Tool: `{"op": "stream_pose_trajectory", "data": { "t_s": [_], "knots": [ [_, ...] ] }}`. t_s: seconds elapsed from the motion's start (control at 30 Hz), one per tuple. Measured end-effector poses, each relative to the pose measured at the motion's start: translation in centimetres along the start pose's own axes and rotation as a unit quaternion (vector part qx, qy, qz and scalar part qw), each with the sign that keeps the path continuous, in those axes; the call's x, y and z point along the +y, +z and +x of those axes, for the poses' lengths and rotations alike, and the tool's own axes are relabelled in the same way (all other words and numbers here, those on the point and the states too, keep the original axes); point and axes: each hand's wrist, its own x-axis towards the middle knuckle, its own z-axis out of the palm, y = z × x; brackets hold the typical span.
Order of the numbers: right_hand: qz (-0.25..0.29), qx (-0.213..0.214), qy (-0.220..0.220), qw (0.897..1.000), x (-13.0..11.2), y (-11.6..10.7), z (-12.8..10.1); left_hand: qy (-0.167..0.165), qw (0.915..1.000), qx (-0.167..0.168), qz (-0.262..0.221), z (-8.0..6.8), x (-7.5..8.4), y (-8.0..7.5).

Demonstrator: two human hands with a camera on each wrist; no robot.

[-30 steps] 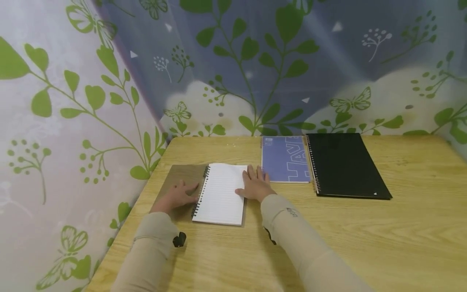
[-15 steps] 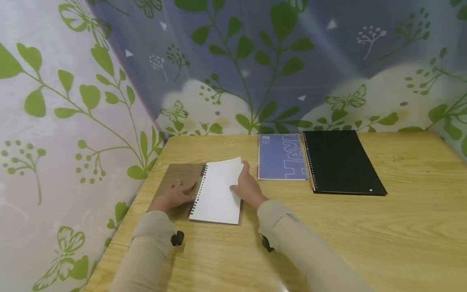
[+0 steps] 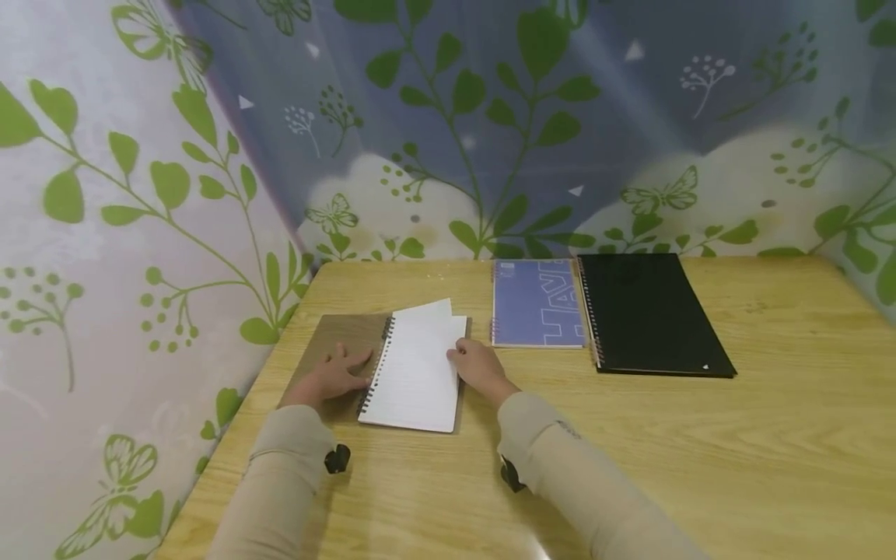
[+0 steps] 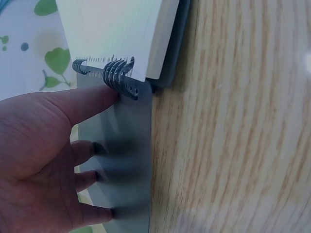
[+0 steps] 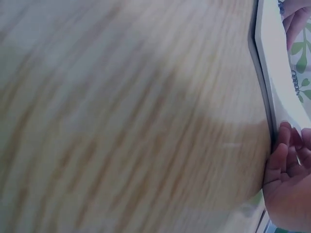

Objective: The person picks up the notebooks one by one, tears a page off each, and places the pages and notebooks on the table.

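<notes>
head: above, facing down-forward | wrists: close, low | shared: notebook [image 3: 413,373]

Both arms are covered to the wrist in close-fitting beige sleeves; the right sleeve [image 3: 560,451] carries a small dark logo print near the wrist. A small black device sits strapped under each wrist, one by the left sleeve [image 3: 280,467]. Both hands are bare, without rings or gloves.
</notes>
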Motion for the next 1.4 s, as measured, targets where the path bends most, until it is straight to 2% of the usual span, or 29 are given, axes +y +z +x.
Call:
{"op": "stream_pose_trajectory", "data": {
  "t_s": [0.23,0.53,0.63,0.73,0.9,0.97,1.1,1.2,1.4],
  "knots": [
    [0.000,-0.020,-0.009,1.000,-0.2,-0.2,0.0,0.007,1.0000,0.004,0.004,-0.1,-0.1,0.1],
    [0.001,-0.066,0.013,0.998,0.3,0.1,0.3,-0.002,0.9999,-0.005,0.011,-0.1,-0.1,0.5],
    [0.009,-0.084,0.021,0.996,0.3,0.1,0.3,0.000,0.9996,0.000,0.027,-0.1,0.0,0.6],
    [0.011,-0.092,0.025,0.995,0.2,0.0,0.4,0.011,0.9979,0.020,0.061,0.4,0.4,0.3],
    [-0.005,-0.086,0.022,0.996,-0.1,-0.1,0.5,0.018,0.9888,0.088,0.119,1.9,1.4,-0.6],
    [-0.009,-0.083,0.020,0.996,-0.2,-0.3,0.5,0.000,0.9845,0.102,0.142,2.6,2.0,-0.7],
    [-0.003,-0.088,0.013,0.996,-0.2,-0.4,0.3,-0.055,0.9833,0.098,0.143,3.6,3.2,-0.6],
    [-0.003,-0.090,0.008,0.996,-0.3,-0.6,0.2,-0.089,0.9846,0.095,0.117,3.9,4.0,-0.4],
    [-0.008,-0.088,0.012,0.996,-0.4,-0.4,0.1,-0.112,0.9840,0.104,0.091,3.6,4.4,-0.2]
  ]
}}
